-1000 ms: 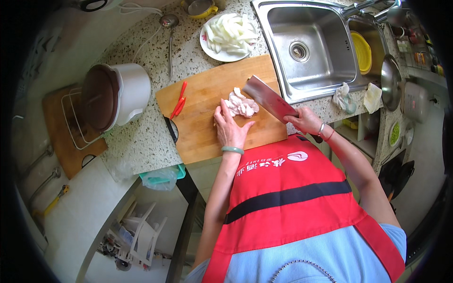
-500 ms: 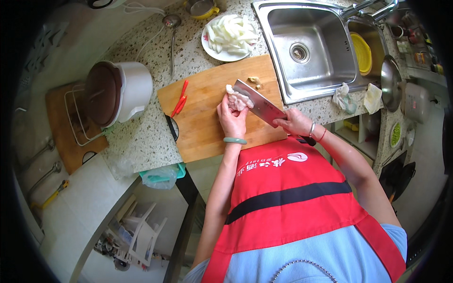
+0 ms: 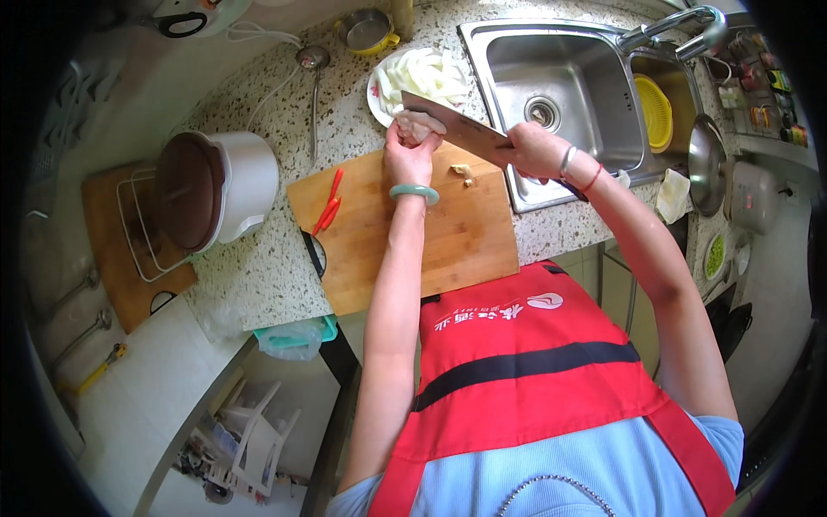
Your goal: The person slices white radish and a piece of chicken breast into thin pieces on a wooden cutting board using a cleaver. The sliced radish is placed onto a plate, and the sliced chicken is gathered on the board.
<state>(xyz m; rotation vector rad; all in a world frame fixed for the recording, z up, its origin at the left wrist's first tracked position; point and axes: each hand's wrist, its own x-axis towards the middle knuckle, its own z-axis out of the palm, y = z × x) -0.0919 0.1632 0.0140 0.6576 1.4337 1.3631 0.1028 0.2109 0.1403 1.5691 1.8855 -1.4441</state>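
My left hand (image 3: pixel 408 157), with a green bangle at its wrist, grips a lump of pale pinkish meat (image 3: pixel 419 127). Its fingers curl round the near side of the meat. My right hand (image 3: pixel 538 152) is closed on the handle of a cleaver (image 3: pixel 463 129), whose wide blade lies against the meat's right side. Both are raised over the far edge of a wooden cutting board (image 3: pixel 388 250), beside a plate (image 3: pixel 374 97) of white vegetable strips (image 3: pixel 431 72). Red chilies (image 3: pixel 330 203) lie at the board's left, and small yellowish pieces (image 3: pixel 463 174), perhaps ginger, at its far right.
A steel sink (image 3: pixel 551 60) with a yellow basket (image 3: pixel 655 112) stands at the far right. On the left are a rice cooker (image 3: pixel 245 185) and another wooden board (image 3: pixel 112 241). A ladle (image 3: pixel 314 95) and a small metal pan (image 3: pixel 365 32) lie at the back.
Both hands have moved away from me, carrying the meat and cleaver from over the board's middle to its far edge near the plate. The chilies stay put.
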